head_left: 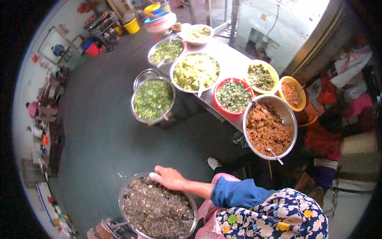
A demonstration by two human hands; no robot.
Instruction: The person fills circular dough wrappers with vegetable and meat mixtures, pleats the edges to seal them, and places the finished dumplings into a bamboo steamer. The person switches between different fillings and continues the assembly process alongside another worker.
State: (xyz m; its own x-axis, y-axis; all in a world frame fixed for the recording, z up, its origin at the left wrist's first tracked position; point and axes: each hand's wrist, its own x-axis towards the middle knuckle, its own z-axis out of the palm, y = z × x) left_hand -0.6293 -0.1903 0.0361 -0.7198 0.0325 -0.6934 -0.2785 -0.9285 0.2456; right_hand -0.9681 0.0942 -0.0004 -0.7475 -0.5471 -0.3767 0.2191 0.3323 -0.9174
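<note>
A big metal basin (124, 213) is heaped with a dark grey-brown, chopped filling flecked with pale bits. Over its far rim lies my right hand (170, 178), fingers curled at the edge and the thumb side toward the filling. A whitish patch shows at one fingertip. My right arm, in a blue cuff and a floral sleeve, reaches in from the right. My left hand is out of sight. Beyond the basin stands a metal bowl of chopped green filling (153, 99) with a spoon in it.
A metal table (232, 55) bears several bowls of green and pale fillings. At its near end sits a large metal bowl of reddish-brown filling (268, 131) with spoons. A white shoe (214, 162) is near it. Buckets, including a yellow bucket (131, 26), stand at the back left.
</note>
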